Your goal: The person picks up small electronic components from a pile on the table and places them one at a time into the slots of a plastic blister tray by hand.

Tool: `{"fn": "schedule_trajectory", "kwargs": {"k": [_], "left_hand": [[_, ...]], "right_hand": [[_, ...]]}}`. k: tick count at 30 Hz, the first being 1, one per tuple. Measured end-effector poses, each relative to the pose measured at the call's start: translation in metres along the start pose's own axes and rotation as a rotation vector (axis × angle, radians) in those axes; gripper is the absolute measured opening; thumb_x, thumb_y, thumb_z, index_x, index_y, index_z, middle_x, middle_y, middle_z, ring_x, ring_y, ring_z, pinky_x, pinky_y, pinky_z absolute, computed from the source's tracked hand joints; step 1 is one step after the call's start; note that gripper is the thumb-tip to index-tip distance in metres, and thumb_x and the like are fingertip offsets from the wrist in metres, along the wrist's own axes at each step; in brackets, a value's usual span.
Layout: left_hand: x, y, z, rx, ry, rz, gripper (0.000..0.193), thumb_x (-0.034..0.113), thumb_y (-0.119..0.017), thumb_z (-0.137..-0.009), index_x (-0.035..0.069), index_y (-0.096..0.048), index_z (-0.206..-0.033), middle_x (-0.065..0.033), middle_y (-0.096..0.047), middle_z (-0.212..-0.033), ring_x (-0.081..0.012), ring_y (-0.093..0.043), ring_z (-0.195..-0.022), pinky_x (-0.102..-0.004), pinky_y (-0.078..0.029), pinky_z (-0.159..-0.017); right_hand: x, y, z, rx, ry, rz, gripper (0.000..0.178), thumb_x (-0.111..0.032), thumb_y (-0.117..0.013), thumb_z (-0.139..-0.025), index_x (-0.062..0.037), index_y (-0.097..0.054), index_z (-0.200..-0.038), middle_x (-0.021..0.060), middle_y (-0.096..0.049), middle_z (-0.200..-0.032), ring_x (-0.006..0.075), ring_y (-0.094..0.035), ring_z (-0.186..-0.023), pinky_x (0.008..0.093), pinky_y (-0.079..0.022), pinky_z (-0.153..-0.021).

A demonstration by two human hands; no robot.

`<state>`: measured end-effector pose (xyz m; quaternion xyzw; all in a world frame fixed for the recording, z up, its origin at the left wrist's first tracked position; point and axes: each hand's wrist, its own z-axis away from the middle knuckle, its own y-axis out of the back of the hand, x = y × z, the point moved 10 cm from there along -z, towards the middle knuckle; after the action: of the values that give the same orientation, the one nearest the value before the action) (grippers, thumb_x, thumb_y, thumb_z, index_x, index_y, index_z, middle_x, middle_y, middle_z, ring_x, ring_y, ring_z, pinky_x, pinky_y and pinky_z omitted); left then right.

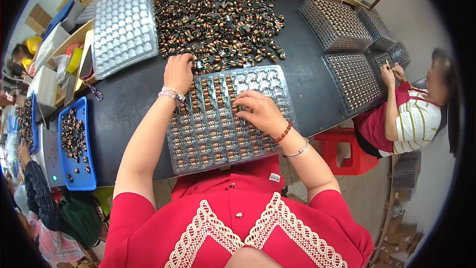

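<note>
A transparent plastic tray [198,155] with many pockets lies before me, its near edge by my lap. Small copper-wound coils [218,89] sit in most of its pockets; the upper right pockets hold none. My right hand [262,113] is over the middle of the tray, thumb and fingers pinched around a copper coil [236,109] at a pocket. Beyond the tray's far left corner, my left hand [179,73] reaches to the near edge of a large heap of loose coils [218,22]. Its fingers are curled together, and what they hold is hidden.
Stacked transparent trays [124,30] stand left of the heap. A blue bin [82,181] with loose coils is at far left. Filled tray stacks [337,25] stand at right, where a co-worker [416,114] handles another tray. A red stool [342,151] is below.
</note>
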<state>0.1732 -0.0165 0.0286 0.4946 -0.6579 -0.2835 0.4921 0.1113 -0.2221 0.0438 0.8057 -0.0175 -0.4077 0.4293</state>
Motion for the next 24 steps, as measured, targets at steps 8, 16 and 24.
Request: {"fn": "schedule_trajectory", "kwargs": {"k": [8, 16, 24], "left_hand": [[-0.009, 0.01, 0.006, 0.126, 0.074, 0.294, 0.018, 0.011, -0.056, -0.083, 0.006, -0.06, -0.1, -0.0109, -0.062, -0.095, -0.0281, -0.057, -0.092, -0.037, -0.044, -0.081], [-0.023, -0.004, 0.02, 0.033, 0.199, 0.572, 0.018, 0.012, -0.06, -0.083, 0.002, -0.064, -0.097, -0.0109, -0.066, -0.084, -0.0177, -0.063, -0.074, -0.0279, -0.048, -0.068], [-0.023, -0.006, 0.022, -0.035, 0.282, 0.738, 0.014, 0.008, -0.06, -0.083, -0.001, -0.064, -0.094, -0.0072, -0.067, -0.081, -0.0113, -0.064, -0.075, -0.024, -0.048, -0.067]], "right_hand": [[-0.019, -0.007, 0.009, -0.025, 0.224, 0.326, 0.015, -0.003, -0.059, -0.072, -0.0017, -0.061, -0.087, 0.0078, -0.058, -0.094, 0.0209, -0.059, -0.082, 0.0305, -0.051, -0.067], [-0.027, -0.012, 0.004, -0.134, 0.256, 0.369, 0.013, -0.006, -0.056, -0.07, -0.0038, -0.058, -0.082, 0.0058, -0.055, -0.101, 0.0207, -0.055, -0.09, 0.0284, -0.051, -0.069], [0.156, 0.107, -0.053, 0.175, -0.565, 0.558, 0.042, -0.032, -0.071, -0.072, -0.0165, -0.059, -0.109, 0.0124, -0.054, -0.112, 0.0293, -0.054, -0.1, 0.039, -0.046, -0.084]]}}
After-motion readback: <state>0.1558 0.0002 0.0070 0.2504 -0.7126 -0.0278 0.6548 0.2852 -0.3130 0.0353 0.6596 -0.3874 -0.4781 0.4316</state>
